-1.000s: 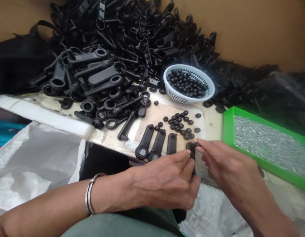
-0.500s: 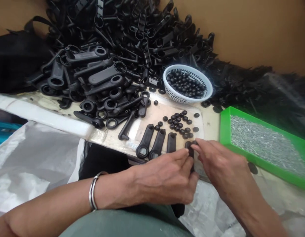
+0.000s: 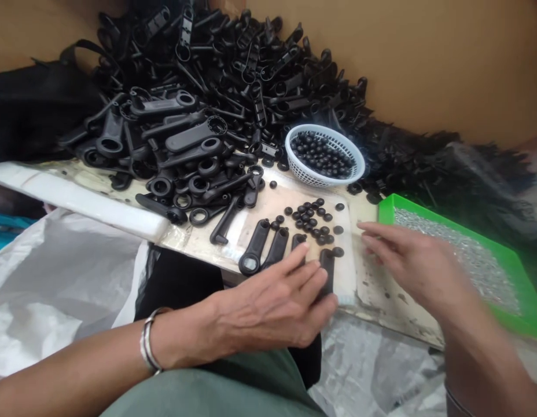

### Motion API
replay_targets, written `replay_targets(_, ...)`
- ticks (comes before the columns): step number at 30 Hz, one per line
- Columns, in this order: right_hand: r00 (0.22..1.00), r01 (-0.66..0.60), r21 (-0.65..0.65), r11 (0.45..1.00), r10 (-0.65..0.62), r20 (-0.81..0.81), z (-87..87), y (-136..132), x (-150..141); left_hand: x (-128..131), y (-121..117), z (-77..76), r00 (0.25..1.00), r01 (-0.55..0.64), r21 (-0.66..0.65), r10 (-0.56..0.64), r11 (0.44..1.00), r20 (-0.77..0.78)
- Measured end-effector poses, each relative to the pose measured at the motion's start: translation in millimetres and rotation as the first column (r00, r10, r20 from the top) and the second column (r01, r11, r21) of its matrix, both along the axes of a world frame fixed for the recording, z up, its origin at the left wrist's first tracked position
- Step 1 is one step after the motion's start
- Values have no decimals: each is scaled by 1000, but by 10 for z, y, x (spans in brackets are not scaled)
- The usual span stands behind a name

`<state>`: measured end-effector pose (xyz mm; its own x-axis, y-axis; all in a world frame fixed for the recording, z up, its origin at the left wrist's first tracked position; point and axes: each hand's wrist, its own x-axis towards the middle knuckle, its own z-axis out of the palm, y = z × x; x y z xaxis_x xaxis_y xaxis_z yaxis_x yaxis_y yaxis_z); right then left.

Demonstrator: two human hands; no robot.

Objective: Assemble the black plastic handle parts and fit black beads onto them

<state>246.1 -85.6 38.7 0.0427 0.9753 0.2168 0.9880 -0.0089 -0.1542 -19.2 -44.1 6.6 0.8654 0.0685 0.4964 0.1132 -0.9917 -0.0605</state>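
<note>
Black plastic crank handles stand in a short row at the table's front edge. My left hand (image 3: 281, 301) lies over the third handle (image 3: 299, 238) and the rightmost handle (image 3: 326, 271), fingers stretched and apart, touching them without gripping. A small round black knob (image 3: 338, 252) sits at the top of the rightmost handle. My right hand (image 3: 411, 260) is in the air between that row and the green tray (image 3: 385, 211), slightly blurred, fingers extended with nothing visible in them. Several loose black knobs (image 3: 311, 222) lie just beyond the row.
A pale blue basket (image 3: 361, 171) holds many black knobs. The green tray holds small shiny metal pins (image 3: 463, 249). Behind rises a large heap of black handles (image 3: 199, 139). A white foam strip (image 3: 77, 200) borders the left table edge, above a white sack (image 3: 77, 266).
My right hand has left the rightmost handle and moved right, toward the green tray. My left hand has loosened from that handle and shifted left, its fingers spreading.
</note>
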Motion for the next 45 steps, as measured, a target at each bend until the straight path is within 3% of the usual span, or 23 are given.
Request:
replay_targets(7, 993, -100, -85, 991, 93, -75, -114, 256, -122, -185, 42, -105, 1000, -23, 30, 24, 999, -15)
replay_targets(13, 978, -31, -61, 998, 17, -206, -135, 231, -61, -210, 61, -116, 999, 2, -11, -2, 1000, 36)
replay_targets(15, 943, 5, -62, 998, -25, -331, -100, 185, -70, -224, 58, -118, 997, -25, -17, 26, 1000, 67)
replay_targets(18, 829, 54, -62, 997, -79, -554, -2, 97, -153, -239, 44, -138, 991, -82, -1, 82, 997, 105)
replay_targets(20, 806, 59, -29, 998, -65, -588, 78, 35, -237, -243, 32, -156, 989, -90, 7, 88, 996, 118)
replay_targets(23, 883, -64, 57, 996, 83, -462, 179, -25, -379, -245, 15, -176, 991, -76, 8, 75, 997, 112)
replay_targets(25, 933, -214, 111, 971, 236, -272, 212, -25, -483, -245, 9, -185, 992, -73, 3, 73, 997, 99)
replay_targets(27, 932, -351, 132, 927, 360, -47, 217, 3, -596, -245, 10, -192, 993, -76, -7, 77, 997, 91)
replay_targets(32, 886, -400, 51, 915, 372, 277, 181, 109, -818, -240, 24, -200, 995, -77, 0, 77, 997, 70)
replay_targets(41, 799, -476, -125, 871, 487, 352, 147, 218, -784, -256, 46, -186, 994, -75, 15, 74, 997, 86)
replay_targets(45, 807, -440, -150, 885, 464, 366, 158, 238, -852, -265, 62, -150, 996, -65, 7, 65, 998, 59)
